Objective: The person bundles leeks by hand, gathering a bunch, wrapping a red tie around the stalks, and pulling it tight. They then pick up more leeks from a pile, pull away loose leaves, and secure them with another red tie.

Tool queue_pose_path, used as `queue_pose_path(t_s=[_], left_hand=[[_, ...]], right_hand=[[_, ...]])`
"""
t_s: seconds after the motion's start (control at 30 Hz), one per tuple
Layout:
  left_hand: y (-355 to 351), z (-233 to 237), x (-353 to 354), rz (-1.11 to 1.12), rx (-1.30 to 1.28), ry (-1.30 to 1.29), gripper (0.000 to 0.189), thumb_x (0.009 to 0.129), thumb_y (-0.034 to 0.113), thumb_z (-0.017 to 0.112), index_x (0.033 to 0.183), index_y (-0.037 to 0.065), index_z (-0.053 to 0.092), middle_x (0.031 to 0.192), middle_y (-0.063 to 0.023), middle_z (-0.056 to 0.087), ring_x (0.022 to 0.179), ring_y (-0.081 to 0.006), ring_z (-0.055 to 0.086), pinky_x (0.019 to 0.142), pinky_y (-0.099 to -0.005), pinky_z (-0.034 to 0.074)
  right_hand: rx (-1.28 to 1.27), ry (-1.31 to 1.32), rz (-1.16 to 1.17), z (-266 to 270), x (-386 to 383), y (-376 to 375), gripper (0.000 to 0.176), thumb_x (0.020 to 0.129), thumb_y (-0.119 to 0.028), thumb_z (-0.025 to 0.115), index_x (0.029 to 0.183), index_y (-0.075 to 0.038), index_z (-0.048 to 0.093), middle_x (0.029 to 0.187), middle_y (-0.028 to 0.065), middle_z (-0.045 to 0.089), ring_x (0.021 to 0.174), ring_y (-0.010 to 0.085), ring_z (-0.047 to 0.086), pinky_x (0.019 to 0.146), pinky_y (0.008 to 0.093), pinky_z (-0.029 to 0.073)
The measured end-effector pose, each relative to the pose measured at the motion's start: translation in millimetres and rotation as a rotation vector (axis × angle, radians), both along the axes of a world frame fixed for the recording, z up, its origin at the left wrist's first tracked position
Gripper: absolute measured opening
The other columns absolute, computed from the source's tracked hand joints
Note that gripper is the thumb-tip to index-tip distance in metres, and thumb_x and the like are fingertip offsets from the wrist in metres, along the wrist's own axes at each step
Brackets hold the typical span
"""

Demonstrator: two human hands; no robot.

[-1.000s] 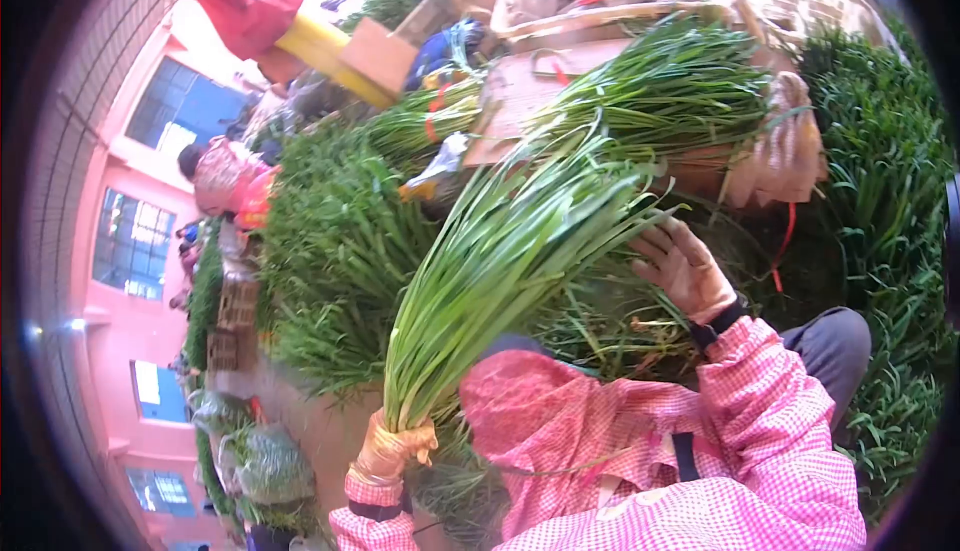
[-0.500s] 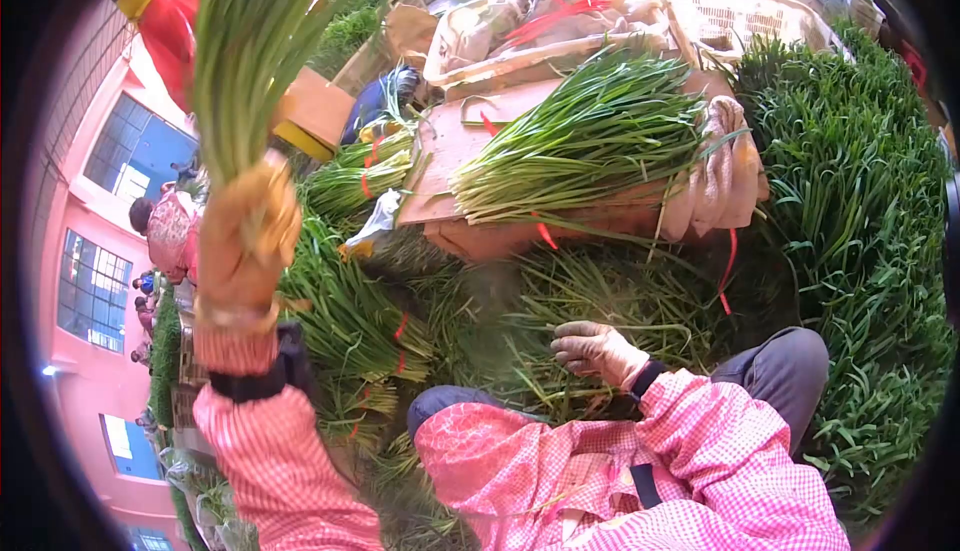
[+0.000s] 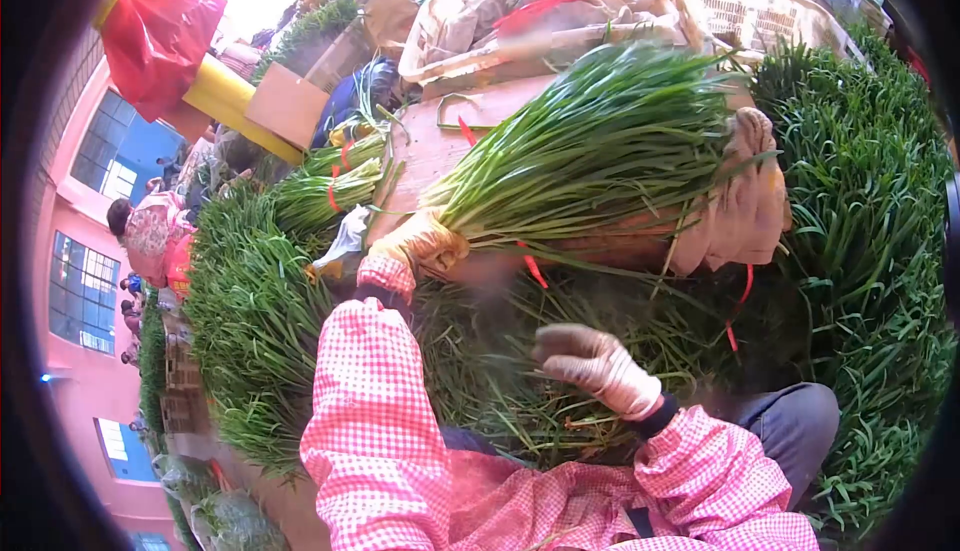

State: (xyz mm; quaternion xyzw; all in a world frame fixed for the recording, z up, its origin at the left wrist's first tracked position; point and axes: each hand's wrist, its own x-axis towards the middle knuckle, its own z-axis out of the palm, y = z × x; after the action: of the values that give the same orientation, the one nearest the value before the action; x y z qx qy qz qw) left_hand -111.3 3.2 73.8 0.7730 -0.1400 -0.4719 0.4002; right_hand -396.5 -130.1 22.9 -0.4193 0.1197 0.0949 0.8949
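My left hand, in a yellowish glove, is closed round the pale stem ends of a bunch of garlic chives. The bunch lies on a low board, its green leaves fanned to the right, over other chives. My right hand, in a whitish glove, hovers above the loose leaves in front of the board. It holds nothing, its fingers extended, slightly bent and blurred. Red ties hang at the board's front edge, and a pale cloth drapes over its right end.
Tall chives crowd the right side, with more chives at left. Tied bunches lie left of the board. Behind it stand a white crate with cloth and another crate. A person is at far left.
My left hand has swung down and right from its raised position, bringing the chives onto the board. My right hand has moved slightly down, and the view has shifted.
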Motion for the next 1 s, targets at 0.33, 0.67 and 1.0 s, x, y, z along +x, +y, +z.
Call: queue_pose_path(t_s=[0.33,0.67,1.0], left_hand=[[3.6,8.6,25.0,-0.167,0.054,-0.355,0.054,0.066,0.002,0.073,0.117,0.005,0.056,0.092,-0.0038,0.065,0.073,-0.0099,0.058,0.064,-0.0256,0.048],[50.7,6.8,23.9,0.106,-0.112,-0.68,0.056,0.073,0.002,0.072,0.125,0.001,0.051,0.108,-0.0064,0.061,0.095,-0.0131,0.057,0.087,-0.025,0.046],[54.7,-65.5,33.8,0.545,-0.473,-0.954,0.041,0.091,0.023,0.048,0.126,0.003,0.049,0.106,-0.0049,0.06,0.079,-0.0084,0.05,0.071,-0.0229,0.04]], right_hand=[[-2.268,-0.85,-0.014,37.1,208.2,-68.1,0.081,0.065,-0.036,0.074,0.135,-0.018,0.037,0.133,0.0091,0.043,0.128,0.0307,0.034,0.108,0.0454,0.023],[-2.054,-0.666,0.122,21.4,236.7,-69.0,0.078,0.064,-0.035,0.076,0.131,-0.015,0.043,0.131,0.0092,0.046,0.123,0.0295,0.04,0.105,0.0421,0.027],[-2.126,-0.605,0.177,22.4,238.3,-64.1,0.09,0.059,-0.042,0.076,0.136,-0.017,0.037,0.133,0.0129,0.043,0.126,0.0323,0.037,0.108,0.044,0.023]])
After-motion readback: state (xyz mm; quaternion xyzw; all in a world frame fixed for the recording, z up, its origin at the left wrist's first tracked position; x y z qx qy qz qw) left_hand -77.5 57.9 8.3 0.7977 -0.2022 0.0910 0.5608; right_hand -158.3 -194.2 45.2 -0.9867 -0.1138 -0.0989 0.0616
